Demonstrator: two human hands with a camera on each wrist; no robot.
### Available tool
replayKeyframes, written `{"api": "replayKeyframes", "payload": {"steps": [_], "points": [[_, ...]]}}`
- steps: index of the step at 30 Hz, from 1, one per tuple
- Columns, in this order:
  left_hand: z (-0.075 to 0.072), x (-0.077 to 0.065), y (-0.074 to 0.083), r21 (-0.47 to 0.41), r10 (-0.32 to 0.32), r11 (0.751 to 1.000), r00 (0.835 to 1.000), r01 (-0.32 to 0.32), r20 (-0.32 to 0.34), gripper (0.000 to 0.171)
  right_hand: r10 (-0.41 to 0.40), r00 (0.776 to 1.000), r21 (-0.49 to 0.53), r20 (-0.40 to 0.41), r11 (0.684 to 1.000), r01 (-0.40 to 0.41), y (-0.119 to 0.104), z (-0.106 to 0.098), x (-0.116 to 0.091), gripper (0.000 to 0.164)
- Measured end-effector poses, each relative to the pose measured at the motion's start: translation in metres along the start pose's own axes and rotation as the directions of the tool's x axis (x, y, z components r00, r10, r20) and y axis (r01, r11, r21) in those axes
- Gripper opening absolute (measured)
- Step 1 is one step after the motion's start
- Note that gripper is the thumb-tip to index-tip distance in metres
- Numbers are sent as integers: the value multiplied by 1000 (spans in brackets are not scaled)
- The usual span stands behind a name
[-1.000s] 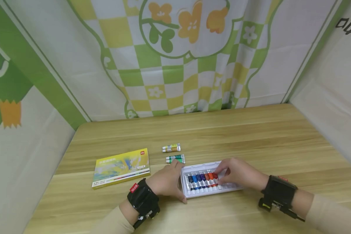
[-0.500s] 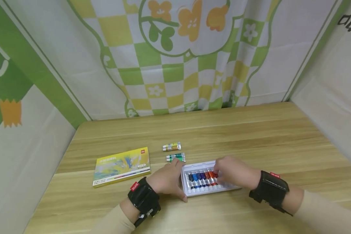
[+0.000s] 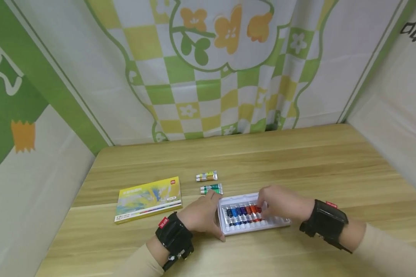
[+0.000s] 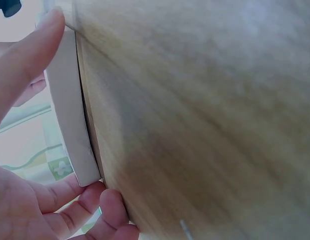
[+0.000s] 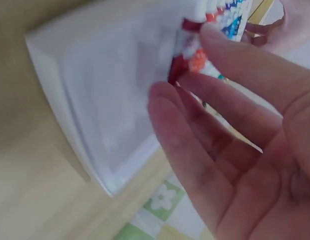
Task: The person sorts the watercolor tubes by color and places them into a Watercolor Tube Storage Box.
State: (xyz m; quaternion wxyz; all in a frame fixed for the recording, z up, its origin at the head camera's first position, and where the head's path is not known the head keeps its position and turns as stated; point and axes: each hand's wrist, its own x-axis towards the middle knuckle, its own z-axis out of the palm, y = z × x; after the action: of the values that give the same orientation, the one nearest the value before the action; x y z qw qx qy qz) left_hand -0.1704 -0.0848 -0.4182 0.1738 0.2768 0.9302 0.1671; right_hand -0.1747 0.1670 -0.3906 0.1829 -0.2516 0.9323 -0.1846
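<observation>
A white plastic tray [image 3: 240,198] lies on the table, with a row of silver paint tubes [image 3: 242,215] in blue, purple, orange and red filling its left part. My left hand [image 3: 202,215] grips the tray's left end; in the left wrist view the thumb is at one corner and the fingers at the other, against the white side wall [image 4: 69,110]. Over the row's right end, my right hand [image 3: 286,202] pinches a dark red paint tube [image 5: 180,62] lengthwise between thumb and fingers. The tray's right part [image 5: 104,100] holds no tubes where the right wrist view shows it.
Behind the left hand lie two green paint tubes [image 3: 211,188], and farther back a yellow and an ochre tube [image 3: 207,176]. A yellow paint box [image 3: 149,200] lies to the left. The patterned curtain [image 3: 225,100] hangs along the table's back edge.
The right hand's wrist has turned and its fingers have closed in on the dark red tube. The left hand stays on the tray. The head view has shifted slightly.
</observation>
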Motion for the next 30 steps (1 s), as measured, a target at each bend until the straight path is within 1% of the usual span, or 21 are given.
{"api": "replayKeyframes", "payload": {"steps": [3,6,8,10,12,14,17,20,22,25,30], "points": [[-1,0,1,0,-10,1000,1000,10,1,112,-15,996,11,90,1000,14,-2,-13,4,19],[-3,0,2,-5,-9,1000,1000,9,-1,111,-48,984,-8,172,999,50,-5,-28,18,18],[-3,0,2,-7,-10,1000,1000,10,0,110,-104,972,-10,211,994,109,-7,-35,33,19],[-2,0,1,-7,-14,1000,1000,14,4,110,-177,959,9,222,984,179,-11,-40,52,21],[-2,0,1,-4,-15,1000,1000,15,4,111,-245,947,52,208,969,240,-16,-43,71,22],[-1,0,0,-3,-15,1000,1000,15,3,111,-299,940,98,166,953,286,-21,-43,89,21],[0,0,-1,5,-7,1000,1000,7,0,112,-337,938,138,78,936,325,-28,-36,116,19],[1,-1,-1,15,-7,1000,1000,7,2,112,-331,944,153,-3,932,328,-34,-24,137,18],[1,-1,-1,23,-10,1000,1000,10,4,113,-307,951,153,-46,938,310,-36,-16,147,17],[1,-1,0,28,-16,999,1000,16,9,113,-260,962,157,-84,950,270,-37,-6,157,13],[0,1,-1,47,-10,999,1000,10,2,114,-227,967,140,-111,960,242,-37,2,164,9]]}}
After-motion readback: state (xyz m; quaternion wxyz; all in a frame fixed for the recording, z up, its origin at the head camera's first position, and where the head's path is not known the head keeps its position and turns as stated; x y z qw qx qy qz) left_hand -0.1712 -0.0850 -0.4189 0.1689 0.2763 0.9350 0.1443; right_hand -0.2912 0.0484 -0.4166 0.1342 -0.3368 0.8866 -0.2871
